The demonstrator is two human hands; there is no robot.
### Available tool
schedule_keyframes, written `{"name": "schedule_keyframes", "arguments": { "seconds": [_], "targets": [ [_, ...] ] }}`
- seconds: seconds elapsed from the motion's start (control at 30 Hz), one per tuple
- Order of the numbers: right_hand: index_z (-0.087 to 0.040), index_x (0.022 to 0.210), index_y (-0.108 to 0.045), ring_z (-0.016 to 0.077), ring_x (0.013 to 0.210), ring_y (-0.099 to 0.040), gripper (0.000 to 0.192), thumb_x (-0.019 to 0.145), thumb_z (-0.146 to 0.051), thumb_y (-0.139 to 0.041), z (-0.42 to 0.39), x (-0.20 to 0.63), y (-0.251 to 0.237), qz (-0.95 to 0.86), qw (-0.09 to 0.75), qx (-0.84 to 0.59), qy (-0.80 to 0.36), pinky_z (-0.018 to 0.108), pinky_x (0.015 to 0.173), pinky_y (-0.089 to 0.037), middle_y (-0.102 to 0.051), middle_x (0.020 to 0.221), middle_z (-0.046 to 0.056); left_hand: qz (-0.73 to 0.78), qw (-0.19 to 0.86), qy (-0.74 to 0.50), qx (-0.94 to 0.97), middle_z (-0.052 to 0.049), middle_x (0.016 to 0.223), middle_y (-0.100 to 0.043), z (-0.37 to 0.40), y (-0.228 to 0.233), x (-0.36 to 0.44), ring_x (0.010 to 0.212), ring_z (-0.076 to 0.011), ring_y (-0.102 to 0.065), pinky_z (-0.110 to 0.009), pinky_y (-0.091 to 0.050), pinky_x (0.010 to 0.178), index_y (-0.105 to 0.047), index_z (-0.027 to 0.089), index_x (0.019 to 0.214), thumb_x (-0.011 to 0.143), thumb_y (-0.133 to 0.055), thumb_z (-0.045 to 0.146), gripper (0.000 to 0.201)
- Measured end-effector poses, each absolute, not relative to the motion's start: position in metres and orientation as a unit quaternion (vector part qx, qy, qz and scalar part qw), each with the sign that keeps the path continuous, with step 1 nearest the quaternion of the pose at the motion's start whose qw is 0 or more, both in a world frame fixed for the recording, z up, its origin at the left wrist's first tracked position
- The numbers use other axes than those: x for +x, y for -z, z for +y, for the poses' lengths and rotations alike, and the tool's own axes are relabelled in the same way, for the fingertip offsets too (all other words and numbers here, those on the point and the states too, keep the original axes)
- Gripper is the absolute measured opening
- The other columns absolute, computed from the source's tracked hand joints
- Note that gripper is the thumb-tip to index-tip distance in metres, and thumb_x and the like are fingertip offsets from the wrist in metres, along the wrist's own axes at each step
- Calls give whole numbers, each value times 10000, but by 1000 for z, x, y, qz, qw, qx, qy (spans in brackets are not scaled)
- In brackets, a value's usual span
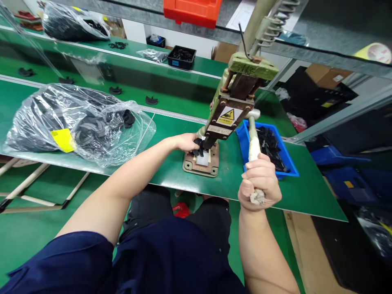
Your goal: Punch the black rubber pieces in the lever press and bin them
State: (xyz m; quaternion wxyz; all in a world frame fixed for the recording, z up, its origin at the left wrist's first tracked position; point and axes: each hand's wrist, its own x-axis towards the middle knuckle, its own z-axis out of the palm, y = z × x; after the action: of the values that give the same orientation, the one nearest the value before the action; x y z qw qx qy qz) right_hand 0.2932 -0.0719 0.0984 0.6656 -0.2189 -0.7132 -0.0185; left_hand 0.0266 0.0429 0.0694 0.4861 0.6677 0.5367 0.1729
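At the smooth green bench (165, 124), faces a worn, green-painted metal press (228, 94), a crinkled clear bag (39, 118) of curved black pieces and a rigid blue bin (243, 143). Grips the round, pale-wrapped lever (253, 145) in the right hand (259, 181), with fingers curled around. Over the press's base (200, 171), in the left hand (186, 142), narrowly pinches a small black part (199, 147).

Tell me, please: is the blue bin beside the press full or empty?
Partly full: black parts lie inside the blue bin, but some inner wall shows bare.
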Motion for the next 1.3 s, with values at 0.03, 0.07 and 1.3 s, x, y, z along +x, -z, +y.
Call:
{"name": "schedule_keyframes", "arguments": {
  "seconds": [0.03, 0.07, 1.3],
  "targets": [
    [-261, 715, -562, 176, 815, -724, 240, 907, -343, -682, -72, 294, -98, -716, 663, -219, 19, 607, 1069, -584, -583, 679, -60, 543, 501, -162, 654, -83, 995, -807, 44, -72, 26, 738, -190, -767, -239, -605, 638, -692, 146, 1243, 821, -738, 168, 424],
    [-261, 718, -559, 176, 820, -723, 234, 905, -333, -680, -72, 294, -98, -719, 659, -218, 19, 602, 1071, -584, -587, 683, -56, 550, 517, -153, 638, -98, 991, -805, 45, -74, 25, 713, -193, -767, -248, -610, 626, -670, 137, 1283, 851, -725, 190, 439],
    [-231, 697, -512, 149, 788, -680, 244, 880, -294, -660, -69, 289, -103, -716, 666, -207, 25, 549, 1046, -559, -604, 671, -59, 511, 440, -49, 737, -117, 1068, -799, 61, -64, 25, 684, -161, -730, -217, -538, 595, -552, 141, 1461, 1045, -591, 377, 480]
  ]
}}
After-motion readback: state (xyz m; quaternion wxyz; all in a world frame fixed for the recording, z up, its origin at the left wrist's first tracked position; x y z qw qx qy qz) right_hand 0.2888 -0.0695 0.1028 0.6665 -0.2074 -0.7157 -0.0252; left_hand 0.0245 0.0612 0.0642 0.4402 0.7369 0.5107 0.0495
